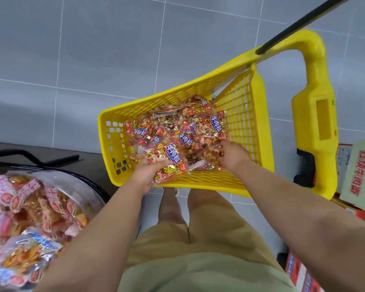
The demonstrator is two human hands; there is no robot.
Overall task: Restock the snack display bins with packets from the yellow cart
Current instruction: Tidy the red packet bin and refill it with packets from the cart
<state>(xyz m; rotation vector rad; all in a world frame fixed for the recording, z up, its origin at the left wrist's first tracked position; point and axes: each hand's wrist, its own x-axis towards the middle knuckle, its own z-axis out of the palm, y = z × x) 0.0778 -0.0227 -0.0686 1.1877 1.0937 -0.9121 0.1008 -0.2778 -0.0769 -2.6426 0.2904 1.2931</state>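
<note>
The yellow cart (198,184) stands on the floor in front of me, its mesh basket holding several clear packets of red and gold wrapped snacks (148,128). My left hand (149,173) grips the near packet (169,159) by its lower edge, fingers curled under it. My right hand (233,153) reaches into the basket on the right side and its fingers dig into another packet (209,133); the fingertips are blurred. A round clear display bin (57,182) full of pink and orange snack packets sits at the lower left.
The cart's yellow handle (312,85) and a black rod (299,24) rise at the upper right. Red and white cardboard boxes (358,178) are stacked at the right edge. A dark low stand (40,157) lies behind the bin. Grey tiled floor surrounds the cart.
</note>
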